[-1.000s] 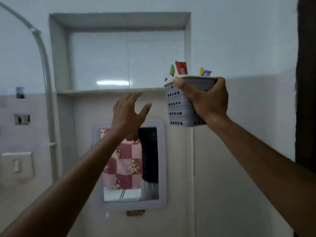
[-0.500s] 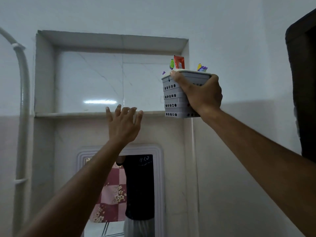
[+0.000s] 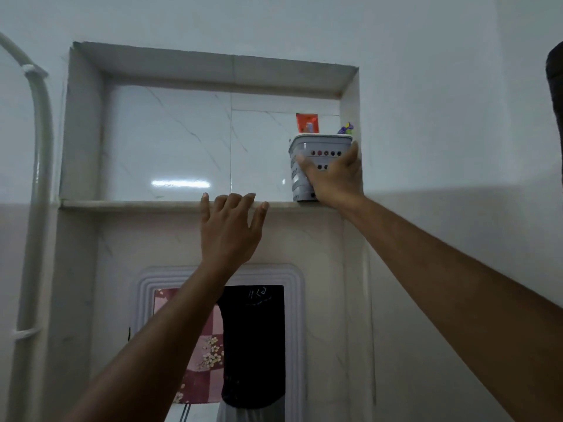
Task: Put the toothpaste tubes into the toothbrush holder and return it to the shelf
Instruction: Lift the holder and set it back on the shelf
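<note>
At the far left a pale pipe (image 3: 41, 153) runs up the wall and curves away at the top. Beside it, a recessed niche is set into the white wall, lined with glossy marbled tile, and its bottom ledge forms the shelf (image 3: 131, 204).

My left hand (image 3: 230, 229) reaches up to the front edge of that shelf near its middle, fingers spread and open, holding nothing; the fingertips sit at the lip of the ledge. Below my left arm hangs a mirror (image 3: 219, 345) in a ridged white frame, reflecting a pink patterned cloth and a dark shirt.

Further right, the toothbrush holder (image 3: 304, 159) stands upright on the shelf in the niche's right corner, close against the side wall. It is a pale grey plastic tub, squarish, wider at its rim, with rows of small round holes across its sides. A red toothpaste tube (image 3: 307, 123) sticks up above its rim, and something purple and yellow-green (image 3: 345, 128) pokes out on the right; I cannot tell what that is.

My right hand (image 3: 333, 178) is wrapped around the holder's front and right side, gripping it.
</note>
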A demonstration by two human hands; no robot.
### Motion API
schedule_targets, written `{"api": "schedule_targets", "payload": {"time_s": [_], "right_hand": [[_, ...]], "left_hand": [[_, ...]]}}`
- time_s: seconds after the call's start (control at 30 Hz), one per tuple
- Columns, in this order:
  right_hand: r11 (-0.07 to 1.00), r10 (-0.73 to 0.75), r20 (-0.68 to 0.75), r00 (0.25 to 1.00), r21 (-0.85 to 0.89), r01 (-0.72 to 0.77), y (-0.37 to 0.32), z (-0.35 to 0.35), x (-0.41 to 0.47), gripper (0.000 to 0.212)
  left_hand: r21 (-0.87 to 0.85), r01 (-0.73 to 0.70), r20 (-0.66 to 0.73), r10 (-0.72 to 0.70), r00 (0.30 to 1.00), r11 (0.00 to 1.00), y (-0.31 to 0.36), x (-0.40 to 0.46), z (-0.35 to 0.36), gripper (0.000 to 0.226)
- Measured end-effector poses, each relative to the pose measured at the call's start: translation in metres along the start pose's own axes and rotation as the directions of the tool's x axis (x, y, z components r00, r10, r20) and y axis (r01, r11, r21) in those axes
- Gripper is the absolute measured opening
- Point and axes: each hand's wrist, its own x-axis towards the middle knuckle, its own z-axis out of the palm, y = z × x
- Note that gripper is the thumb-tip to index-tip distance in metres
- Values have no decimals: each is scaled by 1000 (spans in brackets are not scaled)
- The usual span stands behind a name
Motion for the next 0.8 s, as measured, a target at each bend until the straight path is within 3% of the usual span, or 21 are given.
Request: {"api": "schedule_targets", "payload": {"time_s": [0.07, 0.17, 0.53, 0.67, 0.8], "right_hand": [[991, 35, 128, 991, -129, -18, 13, 9, -4, 133], [971, 18, 180, 983, -239, 26, 29, 17, -13, 127], [962, 54, 242, 969, -272, 14, 32, 5, -3, 111], [958, 25, 223, 974, -283, 40, 37, 3, -4, 115], [955, -73, 98, 993, -279, 97, 45, 3, -19, 107]], "left_hand": [[10, -10, -5, 10, 1000, 1000, -1, 0, 0, 59], [8, -5, -1, 5, 1000, 1000, 0, 0, -1, 58], [0, -15, 32, 15, 999, 1000, -1, -1, -5, 56], [-11, -27, 45, 27, 999, 1000, -3, -1, -6, 56], [-35, -21, 42, 22, 999, 999, -3, -1, -6, 60]]}}
